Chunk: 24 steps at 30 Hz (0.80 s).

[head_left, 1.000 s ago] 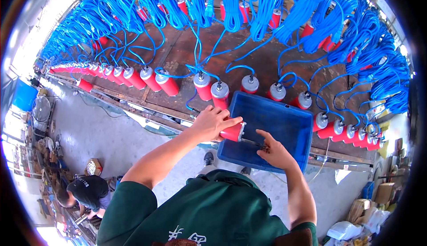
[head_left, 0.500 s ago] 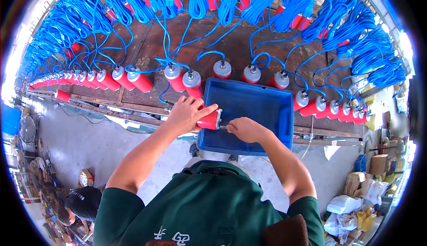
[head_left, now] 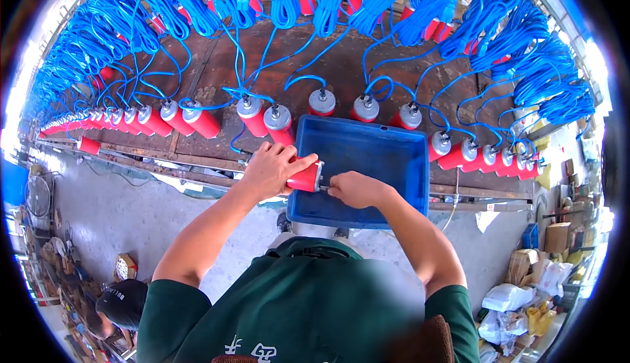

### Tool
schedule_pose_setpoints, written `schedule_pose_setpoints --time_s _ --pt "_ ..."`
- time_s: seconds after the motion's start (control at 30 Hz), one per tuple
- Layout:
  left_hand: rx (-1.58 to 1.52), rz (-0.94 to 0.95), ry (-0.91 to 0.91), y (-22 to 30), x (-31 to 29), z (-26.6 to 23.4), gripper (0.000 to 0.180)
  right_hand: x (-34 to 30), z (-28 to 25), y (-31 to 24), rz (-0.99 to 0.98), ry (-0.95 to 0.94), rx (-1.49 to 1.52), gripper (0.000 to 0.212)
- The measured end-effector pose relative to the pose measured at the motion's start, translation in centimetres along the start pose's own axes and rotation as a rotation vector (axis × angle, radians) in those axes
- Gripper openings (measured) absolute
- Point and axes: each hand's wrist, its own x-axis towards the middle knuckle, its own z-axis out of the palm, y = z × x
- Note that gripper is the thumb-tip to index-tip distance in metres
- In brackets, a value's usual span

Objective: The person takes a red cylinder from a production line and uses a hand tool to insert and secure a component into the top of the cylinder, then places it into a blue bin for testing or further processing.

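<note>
My left hand (head_left: 268, 171) is wrapped round a red cylinder (head_left: 304, 178) with a grey metal end cap, lying on its side over the left part of a blue plastic tray (head_left: 365, 124). The cap faces right. My right hand (head_left: 354, 189) is closed on a tool with a thin metal shaft (head_left: 325, 188), perhaps a screwdriver. Its tip meets the lower part of the cap; the fist hides its handle. Just beyond the tray stand more red cylinders (head_left: 279, 127) of this kind, grey caps up, with blue cables running from them.
Long rows of red cylinders line the bench's (head_left: 216, 68) front edge on both sides. Behind them are many coiled blue cables (head_left: 282, 2). A person in a dark cap (head_left: 121, 304) is at the lower left. Cartons and plastic bags (head_left: 508, 301) lie at the lower right.
The whole view has shifted slightly, so things sit a little further left. Both hands keep their hold, and the tool's tip stays at the cap.
</note>
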Motion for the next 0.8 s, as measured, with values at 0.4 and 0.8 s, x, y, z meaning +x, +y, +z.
schedule_pose_setpoints --time_s 0.4,0.8 --pt "-0.015 0.003 -0.017 0.3 0.4 -0.7 0.105 0.1 -0.2 -0.3 0.046 0.005 -0.014 0.034" --pt "-0.034 0.006 0.001 0.2 0.5 -0.5 0.106 -1.3 2.0 1.9 0.158 0.274 -0.089 0.037"
